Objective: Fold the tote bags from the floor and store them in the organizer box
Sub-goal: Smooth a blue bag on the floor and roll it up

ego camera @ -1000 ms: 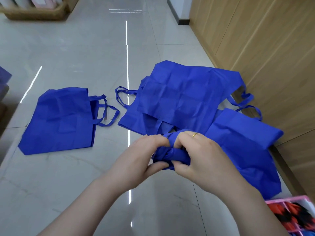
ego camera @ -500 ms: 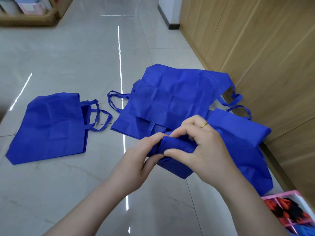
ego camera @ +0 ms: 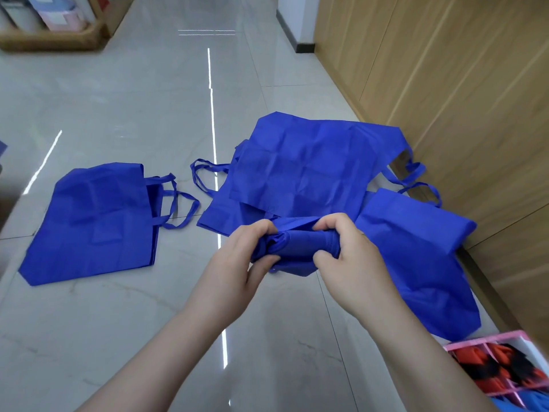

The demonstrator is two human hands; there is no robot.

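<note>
Head view: both hands [ego camera: 297, 263] round, seemingly, rolled tote bag [ego camera: 300, 245].

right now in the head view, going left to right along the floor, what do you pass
flat blue tote bag → left hand → rolled blue tote bag held by both hands → right hand → folded-over blue tote bag → pink organizer box

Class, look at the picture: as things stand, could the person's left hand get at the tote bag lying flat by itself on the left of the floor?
Probably not right now. The left hand grips the rolled bag together with the right hand. The floor between it and the flat bag is bare, so once freed the way looks open.
</note>
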